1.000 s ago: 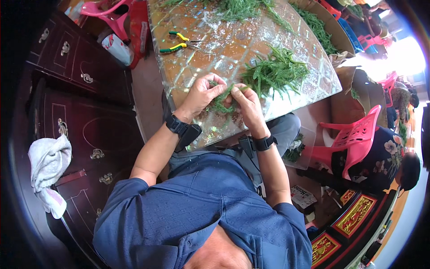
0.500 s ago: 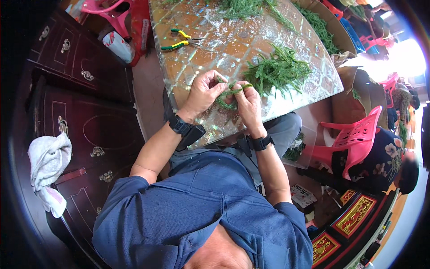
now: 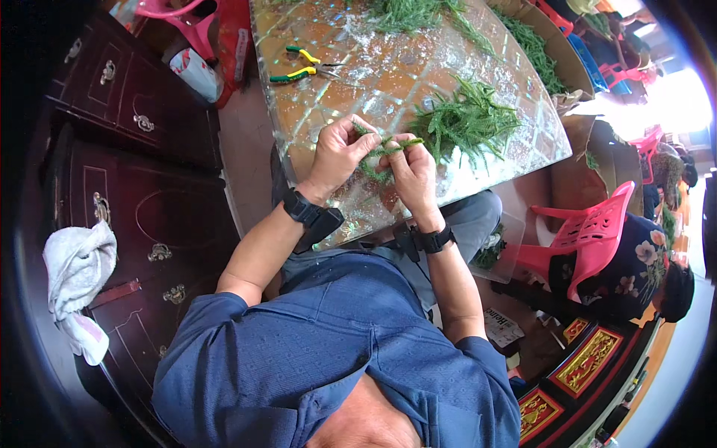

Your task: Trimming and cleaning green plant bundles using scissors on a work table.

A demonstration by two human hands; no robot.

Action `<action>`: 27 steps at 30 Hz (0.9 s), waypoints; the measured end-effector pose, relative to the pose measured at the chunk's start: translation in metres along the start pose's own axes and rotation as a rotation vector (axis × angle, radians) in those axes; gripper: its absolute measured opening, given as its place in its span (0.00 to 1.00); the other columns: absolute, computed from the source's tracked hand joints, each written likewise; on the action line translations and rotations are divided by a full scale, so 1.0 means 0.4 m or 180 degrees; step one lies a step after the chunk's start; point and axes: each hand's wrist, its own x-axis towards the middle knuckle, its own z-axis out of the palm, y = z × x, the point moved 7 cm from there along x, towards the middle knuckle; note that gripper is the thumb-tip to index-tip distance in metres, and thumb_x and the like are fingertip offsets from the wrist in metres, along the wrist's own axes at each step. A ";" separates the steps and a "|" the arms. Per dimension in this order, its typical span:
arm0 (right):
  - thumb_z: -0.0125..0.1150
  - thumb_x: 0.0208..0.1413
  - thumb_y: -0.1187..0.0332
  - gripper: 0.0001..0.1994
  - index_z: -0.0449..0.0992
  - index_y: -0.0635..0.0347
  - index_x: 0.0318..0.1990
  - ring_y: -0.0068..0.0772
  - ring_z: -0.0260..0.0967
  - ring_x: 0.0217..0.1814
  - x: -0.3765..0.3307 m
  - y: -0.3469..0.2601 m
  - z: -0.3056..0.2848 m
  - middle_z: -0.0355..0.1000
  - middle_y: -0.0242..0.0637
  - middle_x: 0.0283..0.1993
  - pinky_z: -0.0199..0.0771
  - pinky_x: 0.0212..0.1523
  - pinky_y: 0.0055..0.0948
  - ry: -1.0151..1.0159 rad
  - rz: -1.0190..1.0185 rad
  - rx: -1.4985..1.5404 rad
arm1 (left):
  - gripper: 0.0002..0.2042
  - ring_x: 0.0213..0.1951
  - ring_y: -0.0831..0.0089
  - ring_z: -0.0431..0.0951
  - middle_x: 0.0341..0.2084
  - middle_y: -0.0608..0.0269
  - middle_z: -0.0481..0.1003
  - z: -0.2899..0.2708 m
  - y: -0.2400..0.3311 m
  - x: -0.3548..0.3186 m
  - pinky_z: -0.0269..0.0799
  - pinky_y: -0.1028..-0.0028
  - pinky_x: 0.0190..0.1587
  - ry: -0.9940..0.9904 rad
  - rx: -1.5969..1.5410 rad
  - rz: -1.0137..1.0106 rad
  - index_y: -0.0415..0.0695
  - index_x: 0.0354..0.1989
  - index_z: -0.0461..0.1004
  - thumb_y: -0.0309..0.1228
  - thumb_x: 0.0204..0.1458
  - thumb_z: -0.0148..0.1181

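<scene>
Both hands pinch a green artificial pine sprig point(image 3: 379, 173) above the near part of the table. My left hand point(image 3: 340, 153) grips it between thumb and fingers, and a green tip pokes out beyond them. Close beside it, my right hand point(image 3: 413, 173) is closed on the other side of the sprig, with a lighter green tip sticking out past the thumb. Part of the sprig curls down between the hands. A pile of similar sprigs point(image 3: 467, 123) lies just right of my right hand. Pliers point(image 3: 310, 69) with yellow and green handles rest farther off at the left.
The patterned table point(image 3: 358, 97) carries whitish flecks and more greenery point(image 3: 407, 13) at its far side. A cardboard box point(image 3: 556, 45) of green sprigs stands beyond its right edge. Dark drawers point(image 3: 142, 194) line the left. A pink chair point(image 3: 590, 231) and a person in a floral top point(image 3: 635, 261) are at right.
The sprig has shifted slightly in my fingers, and its light tip reaches a little farther right. Both hands stay nearly in place, still closed on it.
</scene>
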 end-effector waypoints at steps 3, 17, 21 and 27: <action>0.54 0.69 0.66 0.07 0.72 0.61 0.43 0.19 0.70 0.28 -0.006 0.017 0.010 0.71 0.29 0.28 0.73 0.31 0.22 -0.0043 0.0112 0.0255 | 0.02 0.32 0.76 0.77 0.31 0.65 0.78 0.012 0.085 -0.032 0.74 0.76 0.35 0.0065 0.1380 0.1041 0.40 0.35 0.75 0.21 0.58 0.61; 0.52 0.70 0.67 0.08 0.70 0.63 0.42 0.22 0.74 0.29 0.006 -0.051 0.034 0.72 0.31 0.28 0.77 0.32 0.23 -0.0387 0.0172 0.0951 | 0.07 0.31 0.68 0.79 0.29 0.57 0.78 0.013 -0.009 -0.033 0.76 0.69 0.38 -0.0619 -0.2217 -0.1249 0.38 0.40 0.74 0.29 0.61 0.58; 0.52 0.70 0.69 0.07 0.71 0.64 0.43 0.23 0.74 0.29 -0.001 -0.087 0.042 0.72 0.32 0.28 0.78 0.32 0.24 -0.0512 0.0048 0.0947 | 0.10 0.32 0.68 0.79 0.29 0.56 0.78 0.034 0.020 -0.029 0.76 0.70 0.41 -0.1185 -0.2674 -0.1233 0.36 0.42 0.74 0.31 0.61 0.57; 0.53 0.69 0.69 0.08 0.73 0.66 0.43 0.21 0.74 0.28 -0.008 -0.100 0.032 0.73 0.31 0.26 0.75 0.30 0.23 -0.0726 -0.0069 0.0642 | 0.12 0.31 0.69 0.77 0.28 0.60 0.76 0.029 -0.005 -0.041 0.73 0.71 0.40 -0.1672 -0.2506 -0.1581 0.40 0.43 0.74 0.34 0.56 0.64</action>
